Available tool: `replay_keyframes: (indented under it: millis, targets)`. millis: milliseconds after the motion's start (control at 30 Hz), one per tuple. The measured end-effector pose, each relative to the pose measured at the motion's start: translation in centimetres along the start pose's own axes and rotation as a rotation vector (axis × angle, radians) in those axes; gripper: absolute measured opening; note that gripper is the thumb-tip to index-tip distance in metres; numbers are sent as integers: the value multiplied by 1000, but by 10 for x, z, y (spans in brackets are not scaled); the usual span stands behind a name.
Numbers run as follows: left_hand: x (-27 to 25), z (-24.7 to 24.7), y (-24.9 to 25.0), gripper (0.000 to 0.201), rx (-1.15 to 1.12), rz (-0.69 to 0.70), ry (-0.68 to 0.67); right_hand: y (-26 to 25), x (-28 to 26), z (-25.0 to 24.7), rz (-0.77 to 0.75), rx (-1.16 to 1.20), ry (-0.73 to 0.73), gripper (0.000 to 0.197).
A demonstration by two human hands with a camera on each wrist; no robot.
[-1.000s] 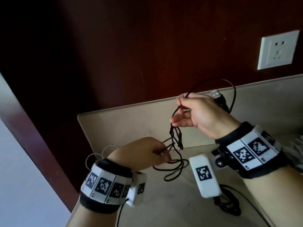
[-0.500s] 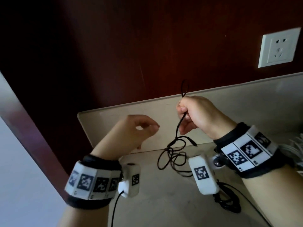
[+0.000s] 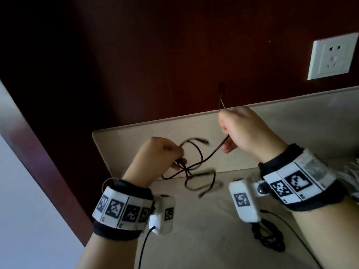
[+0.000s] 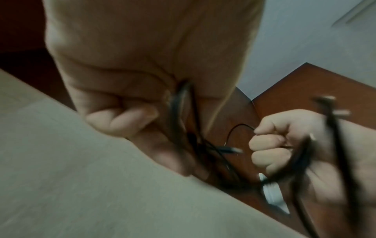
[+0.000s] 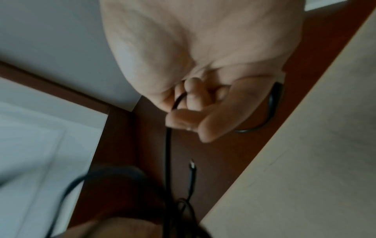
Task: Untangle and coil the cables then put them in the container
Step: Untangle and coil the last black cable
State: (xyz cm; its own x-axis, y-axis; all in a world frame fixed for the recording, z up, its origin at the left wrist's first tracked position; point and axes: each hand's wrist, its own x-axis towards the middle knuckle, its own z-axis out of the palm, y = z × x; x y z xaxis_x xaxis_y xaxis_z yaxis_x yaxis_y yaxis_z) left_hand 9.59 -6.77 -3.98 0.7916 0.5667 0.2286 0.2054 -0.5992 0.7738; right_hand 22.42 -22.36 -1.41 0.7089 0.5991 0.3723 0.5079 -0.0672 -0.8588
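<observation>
A thin black cable [image 3: 202, 162] hangs tangled between my two hands above the beige counter [image 3: 204, 239]. My left hand [image 3: 165, 154] pinches the knotted part of the cable [image 4: 183, 112] with curled fingers. My right hand [image 3: 242, 131] is held higher and to the right, fisted round the cable [image 5: 168, 153]; a narrow loop sticks up above its knuckles. Loose loops and a plug end [image 3: 202, 194] dangle just over the counter. No container is in view.
A second black cable bundle [image 3: 270, 237] lies on the counter under my right wrist. White cables [image 3: 351, 171] show at the right edge. A raised beige backsplash [image 3: 155, 131] and a dark wood wall stand behind, with a white wall socket [image 3: 332, 57] at upper right.
My left hand, free and raised half a second ago, has come down and taken hold of the tangle. The cable now stretches between both hands and its loops have lifted off the counter.
</observation>
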Motion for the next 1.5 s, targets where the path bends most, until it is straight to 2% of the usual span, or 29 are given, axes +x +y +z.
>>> replay_keyframes:
  millis: [67,200,333,433,600,700,800,933,1033,1100,1200,1267,1400,1500]
  targets:
    - [-2,-2,3,22,-107,-36,121,4,-1,1,-68,-167,25,37]
    - [-7,2,9,20,-206,-40,100,12,-1,13,-70,-313,-72,38]
    - [-5,6,11,19,-109,29,121,21,3,26,-67,-420,-81,27]
    - [-5,8,12,19,-84,22,77,24,3,28,-135,-367,-90,17]
    - [-4,9,9,25,92,78,76,24,2,36,-248,-361,-16,24]
    - [-3,11,9,27,129,71,79,24,2,35,-232,-407,-42,24]
    - [-5,15,12,24,97,104,120,24,1,34,-193,-329,-103,21]
    - [-6,18,11,13,158,181,126,25,2,39,-212,-391,-42,18]
    - [-6,17,10,10,132,227,219,28,4,42,-180,-396,-56,15]
    - [-6,15,10,18,114,242,318,30,5,41,-122,-378,-78,13]
    - [-3,4,11,20,-16,191,441,34,9,38,-39,-419,-92,7]
    - [-2,-1,12,17,-124,143,455,36,12,36,-9,-479,-108,2]
    - [-1,-2,11,5,-240,105,482,39,12,29,59,-574,-140,18]
    - [1,-11,5,7,-251,110,562,43,15,12,107,-712,-74,19]
